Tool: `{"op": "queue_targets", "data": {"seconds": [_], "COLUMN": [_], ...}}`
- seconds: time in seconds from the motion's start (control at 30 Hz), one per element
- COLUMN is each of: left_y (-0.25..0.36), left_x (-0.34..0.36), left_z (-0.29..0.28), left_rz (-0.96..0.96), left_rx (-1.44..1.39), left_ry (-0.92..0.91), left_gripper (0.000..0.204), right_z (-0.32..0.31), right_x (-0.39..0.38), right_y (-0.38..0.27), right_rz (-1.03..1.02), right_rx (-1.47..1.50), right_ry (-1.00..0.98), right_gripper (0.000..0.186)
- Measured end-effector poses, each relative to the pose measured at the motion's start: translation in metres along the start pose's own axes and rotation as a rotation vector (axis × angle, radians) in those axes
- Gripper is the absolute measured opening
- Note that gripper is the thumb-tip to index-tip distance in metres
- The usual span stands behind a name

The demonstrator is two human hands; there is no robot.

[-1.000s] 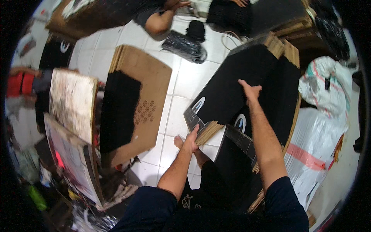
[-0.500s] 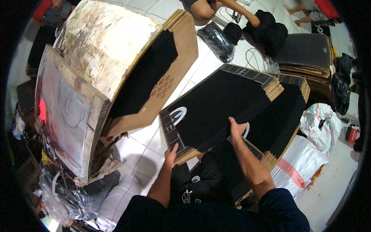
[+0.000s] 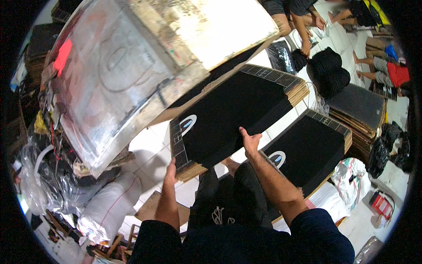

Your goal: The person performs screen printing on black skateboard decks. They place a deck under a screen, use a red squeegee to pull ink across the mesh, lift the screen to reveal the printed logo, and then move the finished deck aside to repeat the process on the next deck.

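Note:
Between my two hands is a thick stack of brown boards with black fabric [image 3: 233, 101] on them, tilted, with a white-and-blue oval print near its left end. My left hand [image 3: 170, 170] grips the near left corner, thumb on top. On the near long edge, my right hand [image 3: 250, 141] is closed, its thumb up against the fabric; its other fingers are mostly hidden. A second stack of black-covered boards [image 3: 312, 143] with a similar oval print lies to the right, apart from the held one. A large wood-edged screen frame [image 3: 123, 66] rises close by on the left.
A pale, stained panel [image 3: 228, 28] stands behind the frame. Black bundles [image 3: 327, 70], dark stacked boards [image 3: 358, 105] and a white sack [image 3: 350, 178] are at the right. A white roll [image 3: 110, 204] lies lower left. Other people sit at the far side, one person's hand [image 3: 305, 47] near the bundles.
My hands have carried the held stack left, off the second stack, and white floor now shows between them. My view has shifted, so the screen frame looms larger and hides most of the boards behind it.

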State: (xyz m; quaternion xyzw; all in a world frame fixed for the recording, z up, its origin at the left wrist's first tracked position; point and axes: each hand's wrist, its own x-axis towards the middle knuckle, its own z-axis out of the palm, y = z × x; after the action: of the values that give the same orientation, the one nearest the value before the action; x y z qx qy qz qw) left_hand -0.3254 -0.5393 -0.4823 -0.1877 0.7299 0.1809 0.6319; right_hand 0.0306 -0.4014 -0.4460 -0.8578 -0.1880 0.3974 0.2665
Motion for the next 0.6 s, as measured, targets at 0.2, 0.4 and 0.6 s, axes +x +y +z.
{"op": "queue_targets", "data": {"seconds": [0.2, 0.4, 0.6], "left_y": [0.056, 0.084, 0.138], "left_x": [-0.026, -0.071, -0.065], "left_z": [-0.032, -0.019, -0.015], "left_rz": [-0.001, 0.459, 0.467], "left_rx": [-0.576, -0.716, -0.613], "left_ry": [-0.309, -0.259, -0.057], "left_gripper": [0.047, 0.056, 0.073], "right_z": [0.033, 0.052, 0.025], "right_x": [0.009, -0.005, 0.028], "right_y": [-0.072, -0.148, -0.13], "right_rz": [0.045, 0.14, -0.033], "right_rx": [-0.041, 0.025, -0.267], "right_ry": [-0.182, -0.409, -0.834], "right_gripper": [0.111, 0.11, 0.092]}}
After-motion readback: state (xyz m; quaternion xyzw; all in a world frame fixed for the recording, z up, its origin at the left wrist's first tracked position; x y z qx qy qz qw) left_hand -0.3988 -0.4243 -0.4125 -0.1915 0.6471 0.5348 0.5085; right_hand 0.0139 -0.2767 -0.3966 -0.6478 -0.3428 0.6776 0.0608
